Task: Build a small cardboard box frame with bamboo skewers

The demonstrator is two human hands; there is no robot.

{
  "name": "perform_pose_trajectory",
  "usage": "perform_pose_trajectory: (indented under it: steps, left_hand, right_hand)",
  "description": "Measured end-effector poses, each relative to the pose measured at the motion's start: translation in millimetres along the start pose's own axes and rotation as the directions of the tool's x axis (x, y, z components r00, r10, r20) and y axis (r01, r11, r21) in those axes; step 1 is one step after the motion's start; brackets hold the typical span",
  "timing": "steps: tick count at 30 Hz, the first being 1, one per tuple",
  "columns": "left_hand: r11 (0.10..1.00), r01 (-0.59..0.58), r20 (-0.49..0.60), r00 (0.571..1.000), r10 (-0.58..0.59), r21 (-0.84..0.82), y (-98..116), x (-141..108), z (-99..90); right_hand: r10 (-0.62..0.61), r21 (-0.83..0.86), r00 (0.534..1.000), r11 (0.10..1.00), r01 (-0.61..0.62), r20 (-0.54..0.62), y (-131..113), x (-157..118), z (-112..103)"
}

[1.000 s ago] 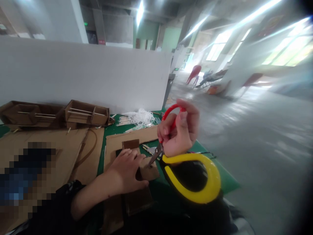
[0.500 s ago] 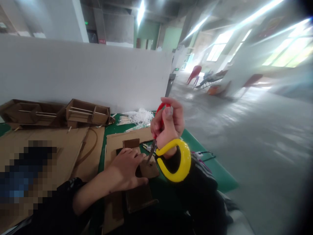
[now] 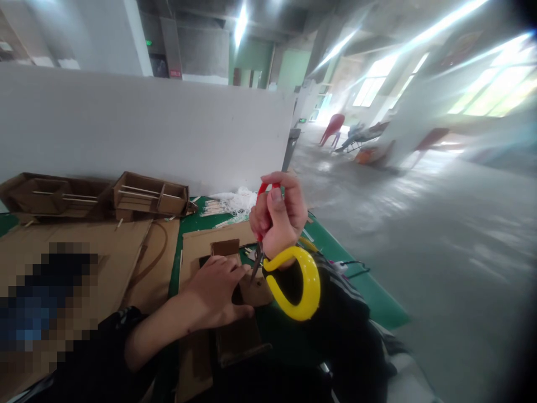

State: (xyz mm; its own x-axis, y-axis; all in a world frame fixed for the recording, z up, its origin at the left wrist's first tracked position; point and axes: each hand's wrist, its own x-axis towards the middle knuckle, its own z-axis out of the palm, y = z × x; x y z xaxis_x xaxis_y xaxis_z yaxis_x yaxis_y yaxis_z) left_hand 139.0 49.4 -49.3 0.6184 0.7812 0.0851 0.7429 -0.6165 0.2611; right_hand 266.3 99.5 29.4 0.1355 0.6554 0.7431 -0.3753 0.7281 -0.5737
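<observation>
My right hand point(image 3: 280, 215) is closed round the red handle of a pair of scissors point(image 3: 300, 305), whose yellow handle hangs open below the wrist. The blades point down, and one tip is at a small cardboard piece point(image 3: 258, 291) with a dark hole in it. My left hand point(image 3: 216, 288) grips this piece at its left edge, thumb below and fingers above. The piece belongs to, or lies against, folded brown cardboard point(image 3: 239, 338) under my palm; the join is hidden.
Two cardboard boxes with sticks across them point(image 3: 151, 193) stand at the back left by a white partition point(image 3: 146, 123). White string point(image 3: 241, 201) and thin sticks lie on the green table point(image 3: 331, 252). A flat cardboard sheet point(image 3: 117, 257) covers the left side. Cables rest at the right edge.
My right hand has moved a little left and down with the scissors, and the blade tip has shifted slightly left on the cardboard. My left hand stays in place.
</observation>
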Motion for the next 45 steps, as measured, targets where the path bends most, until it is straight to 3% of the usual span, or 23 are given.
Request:
perform_pose_trajectory:
  steps: [4, 9, 30, 45]
  left_hand:
    - [1.0, -0.011, 0.006, 1.0, 0.011, -0.016, 1, -2, -3.9]
    - [0.998, -0.038, -0.012, 0.999, 0.037, -0.044, 4, -3, -10.6]
    - [1.0, -0.002, 0.001, 1.0, 0.002, 0.019, 5, -2, -6.2]
    - [1.0, 0.013, -0.021, 1.0, -0.013, 0.027, 7, -4, -3.1]
  right_hand:
    - [0.005, 0.089, 0.994, 0.996, -0.014, 0.107, -1, -2, 1]
    - [0.017, 0.045, 0.985, 0.999, -0.025, 0.172, -7, -5, 3]
    - [0.003, 0.129, 0.996, 0.991, -0.015, 0.088, 0, -2, 2]
    - [-0.049, 0.143, 0.989, 0.989, 0.029, 0.139, -2, -5, 2]
